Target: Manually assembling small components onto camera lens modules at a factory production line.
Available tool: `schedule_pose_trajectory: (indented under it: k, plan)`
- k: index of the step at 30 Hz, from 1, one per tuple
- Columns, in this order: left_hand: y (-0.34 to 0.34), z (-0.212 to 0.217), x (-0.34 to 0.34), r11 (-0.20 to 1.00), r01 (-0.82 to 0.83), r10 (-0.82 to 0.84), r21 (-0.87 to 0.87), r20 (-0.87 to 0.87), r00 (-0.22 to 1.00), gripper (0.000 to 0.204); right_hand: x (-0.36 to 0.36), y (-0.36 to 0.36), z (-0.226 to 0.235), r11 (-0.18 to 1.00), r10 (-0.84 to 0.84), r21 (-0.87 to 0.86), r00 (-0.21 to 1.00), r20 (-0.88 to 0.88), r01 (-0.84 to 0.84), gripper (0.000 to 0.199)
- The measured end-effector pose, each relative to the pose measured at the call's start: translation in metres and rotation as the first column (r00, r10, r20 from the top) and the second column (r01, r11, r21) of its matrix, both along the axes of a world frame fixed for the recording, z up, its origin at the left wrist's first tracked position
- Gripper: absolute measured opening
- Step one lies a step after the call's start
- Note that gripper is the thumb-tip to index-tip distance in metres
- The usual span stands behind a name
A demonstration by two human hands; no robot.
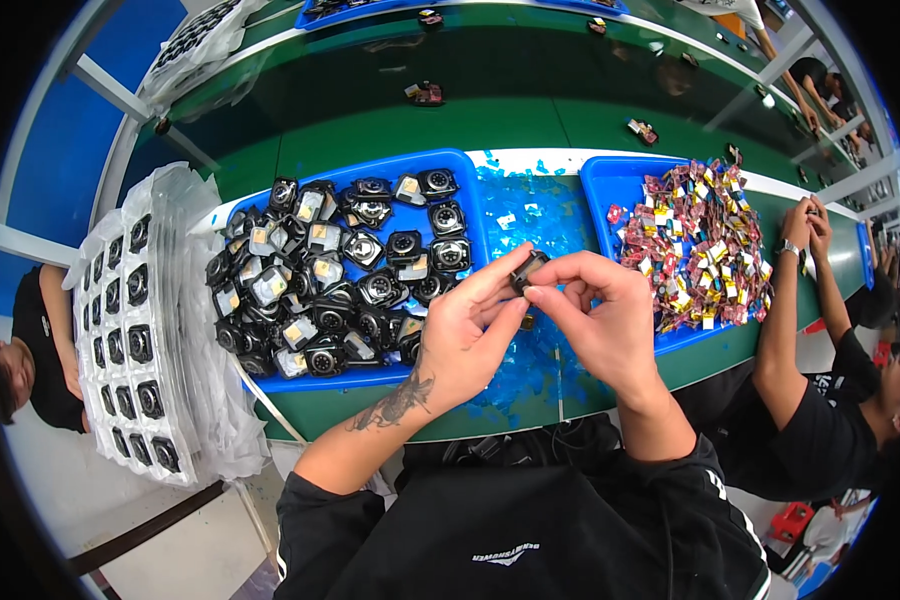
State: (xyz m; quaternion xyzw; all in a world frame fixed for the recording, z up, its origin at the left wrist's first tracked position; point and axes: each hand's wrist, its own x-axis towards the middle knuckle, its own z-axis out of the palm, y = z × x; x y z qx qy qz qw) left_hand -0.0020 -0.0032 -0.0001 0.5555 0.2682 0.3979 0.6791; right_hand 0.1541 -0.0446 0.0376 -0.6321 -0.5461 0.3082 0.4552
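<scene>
Over the middle of the bench, my left hand (460, 340) grips a small black smartwatch case (532, 268) between thumb and fingers. My right hand (605, 315) pinches the same case from the other side, its thumb and index finger pressed to the edge. Fingers partly cover the case, so its inner detail cannot be made out. Left of my hands, a blue bin (475, 220) holds a heap of black watch cases (325, 235), several with round sensor backs up. To the right, another blue bin (595, 190) carries a pile of small pink, yellow and white parts (705, 245).
Blue film scraps (535, 365) litter the green bench between the bins. Stacked clear trays (130, 340) of watch cases stand at far left. Beyond runs a green conveyor (510, 115) with a few scattered parts (428, 94). A co-worker's arms (795, 290) reach in at the right.
</scene>
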Motion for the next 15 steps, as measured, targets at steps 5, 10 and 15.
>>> schedule_pose_trajectory:
  k: [5,10,15]
  plan:
    - [0.0003,0.0009,-0.0009,0.999,0.014,-0.012,0.043,-0.037,0.999,0.049,0.0028,0.0008,0.0056,0.999,0.017,-0.035,0.999,0.031,-0.016,0.008]
    - [0.0031,0.0002,-0.0031,0.995,0.031,-0.022,0.091,-0.101,0.995,0.050,0.0057,0.0045,0.0068,0.998,0.069,-0.015,0.993,0.095,-0.068,0.007]
    - [0.0051,0.0002,-0.0024,0.991,0.057,-0.041,0.121,-0.132,0.990,0.050,0.0077,0.0060,0.0032,0.997,0.071,0.005,0.990,0.121,-0.072,0.008]
